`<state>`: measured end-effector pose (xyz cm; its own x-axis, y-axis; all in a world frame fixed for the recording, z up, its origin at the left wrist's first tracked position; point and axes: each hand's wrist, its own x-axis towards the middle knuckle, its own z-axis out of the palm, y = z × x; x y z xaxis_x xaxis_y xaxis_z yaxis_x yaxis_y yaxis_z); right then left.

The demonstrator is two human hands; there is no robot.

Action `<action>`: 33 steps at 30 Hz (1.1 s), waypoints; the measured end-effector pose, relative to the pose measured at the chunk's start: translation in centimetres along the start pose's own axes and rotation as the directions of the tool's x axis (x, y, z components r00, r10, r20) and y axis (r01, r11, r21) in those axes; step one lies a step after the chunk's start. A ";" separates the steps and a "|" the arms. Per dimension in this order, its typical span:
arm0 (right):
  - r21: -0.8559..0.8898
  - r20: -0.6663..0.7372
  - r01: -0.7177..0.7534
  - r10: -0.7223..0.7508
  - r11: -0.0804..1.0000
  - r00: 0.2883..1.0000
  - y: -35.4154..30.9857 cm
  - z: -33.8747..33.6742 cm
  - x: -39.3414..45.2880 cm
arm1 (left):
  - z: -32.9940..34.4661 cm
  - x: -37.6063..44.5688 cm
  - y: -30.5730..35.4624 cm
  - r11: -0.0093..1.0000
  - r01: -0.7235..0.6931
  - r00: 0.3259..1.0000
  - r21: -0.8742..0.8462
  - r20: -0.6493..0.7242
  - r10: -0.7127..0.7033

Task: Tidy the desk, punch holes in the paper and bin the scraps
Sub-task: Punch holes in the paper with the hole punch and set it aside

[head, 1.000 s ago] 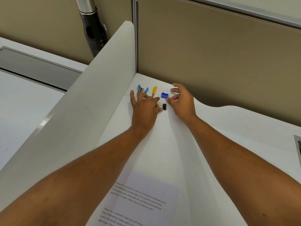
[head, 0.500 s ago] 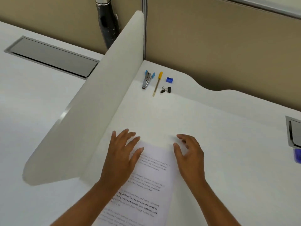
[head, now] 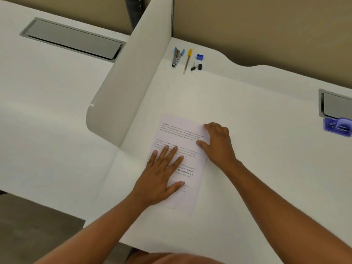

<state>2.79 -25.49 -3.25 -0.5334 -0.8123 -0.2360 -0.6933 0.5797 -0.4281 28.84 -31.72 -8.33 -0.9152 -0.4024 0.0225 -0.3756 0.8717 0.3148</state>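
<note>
A printed sheet of paper lies flat on the white desk in front of me. My left hand rests palm down on its lower half, fingers spread. My right hand touches the sheet's right edge with curled fingers; whether it pinches the paper is unclear. A blue hole punch sits at the far right edge of view.
In the far corner lie a blue-handled staple remover, a yellow-capped pen, a blue sharpener and black binder clips. A white divider panel stands to the left. A grey cable hatch is set in the desk at right.
Both hands pulled back from the small items in the far corner to the printed sheet. The left hand now lies flat on it, the right at its edge.
</note>
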 end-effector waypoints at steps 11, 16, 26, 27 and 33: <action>0.006 0.045 -0.089 0.089 0.996 0.995 -1.7 -0.8 1.8 | 0.6 -0.7 0.5 0.993 -0.057 0.995 0.107 0.088 0.048; -0.073 0.102 -0.123 0.130 0.990 0.986 -2.7 -1.6 2.6 | 0.4 -0.7 0.5 0.993 -0.059 0.994 0.103 0.100 0.048; 0.304 0.155 -0.268 0.231 0.914 0.961 -2.0 -2.8 3.3 | 0.5 -0.8 0.0 0.992 -0.076 0.992 0.101 0.112 0.064; 0.384 0.159 -0.287 0.243 0.878 0.957 -1.8 -3.1 3.3 | 0.6 -0.8 0.0 0.992 -0.076 0.992 0.100 0.112 0.064; 0.540 0.199 -0.299 0.226 0.787 0.954 -0.5 -4.1 3.8 | 0.8 -0.7 0.0 0.993 -0.080 0.992 0.090 0.108 0.070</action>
<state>-0.85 -28.56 -0.35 -0.5688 -0.6568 -0.4951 -0.1245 0.6638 -0.7375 29.39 -31.21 -9.15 -0.9495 -0.3082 -0.0582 -0.3132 0.9226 0.2252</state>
